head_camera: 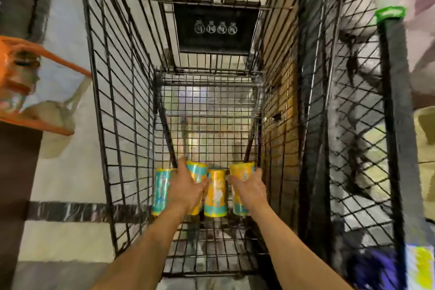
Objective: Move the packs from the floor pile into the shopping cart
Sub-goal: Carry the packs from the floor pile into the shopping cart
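Yellow and teal packs (215, 192) are low inside the shopping cart (122, 101), near end. The left hand (188, 186) and right hand (248, 187) grip them with closed fingers. Placing step; next, set them down and let go.

Four packs (215, 192), two hands (188, 188), one shopping cart (122, 101).

left hand (188, 186) grip closed | right hand (249, 187) grip closed | arms extended
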A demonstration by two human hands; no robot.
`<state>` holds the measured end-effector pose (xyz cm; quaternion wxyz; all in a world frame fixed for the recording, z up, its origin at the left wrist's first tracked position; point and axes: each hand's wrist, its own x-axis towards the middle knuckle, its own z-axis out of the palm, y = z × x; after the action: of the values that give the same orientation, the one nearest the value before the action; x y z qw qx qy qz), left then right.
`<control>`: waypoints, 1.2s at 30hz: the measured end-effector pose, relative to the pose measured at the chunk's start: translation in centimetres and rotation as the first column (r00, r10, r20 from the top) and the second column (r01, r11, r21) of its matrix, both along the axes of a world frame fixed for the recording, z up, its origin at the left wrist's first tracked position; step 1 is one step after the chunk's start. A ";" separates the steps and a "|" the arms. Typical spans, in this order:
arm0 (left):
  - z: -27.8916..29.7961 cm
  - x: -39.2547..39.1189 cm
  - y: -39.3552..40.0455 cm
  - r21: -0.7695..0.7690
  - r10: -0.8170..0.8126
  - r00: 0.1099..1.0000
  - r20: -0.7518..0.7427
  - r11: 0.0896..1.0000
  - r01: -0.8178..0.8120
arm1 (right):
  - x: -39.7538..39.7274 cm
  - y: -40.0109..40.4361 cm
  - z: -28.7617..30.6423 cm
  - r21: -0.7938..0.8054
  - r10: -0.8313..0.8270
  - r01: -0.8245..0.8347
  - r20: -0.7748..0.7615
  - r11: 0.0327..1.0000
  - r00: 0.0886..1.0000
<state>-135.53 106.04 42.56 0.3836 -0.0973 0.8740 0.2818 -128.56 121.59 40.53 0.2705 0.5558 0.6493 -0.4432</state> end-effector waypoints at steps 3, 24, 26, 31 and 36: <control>-1.3 0.1 0.0 -0.064 -0.039 0.999 0.022 0.997 0.041 | 0.5 -0.3 -1.1 0.005 0.035 -0.035 0.037 0.999 0.999; 9.1 -0.9 -2.3 -0.170 -0.732 0.669 -0.132 0.681 0.712 | 1.4 -0.2 10.0 0.189 0.641 -0.622 -0.064 0.760 0.765; 12.2 -1.3 -3.2 -0.271 -0.825 0.549 -0.131 0.563 0.781 | 2.1 -0.3 13.7 0.261 0.728 -0.700 -0.015 0.664 0.685; 19.6 -2.4 -4.0 -0.364 -0.911 0.358 -0.204 0.410 0.836 | 5.3 -1.5 22.5 0.452 0.710 -0.644 0.033 0.617 0.704; 25.0 -2.2 -3.6 -0.397 -0.897 0.111 -0.427 0.296 0.869 | 10.4 -5.0 28.7 0.600 0.557 -0.489 0.086 0.633 0.826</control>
<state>-137.70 102.45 67.53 0.1837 0.5226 0.8325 -0.0082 -118.18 116.61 69.22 0.1622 0.3746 0.9011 -0.1462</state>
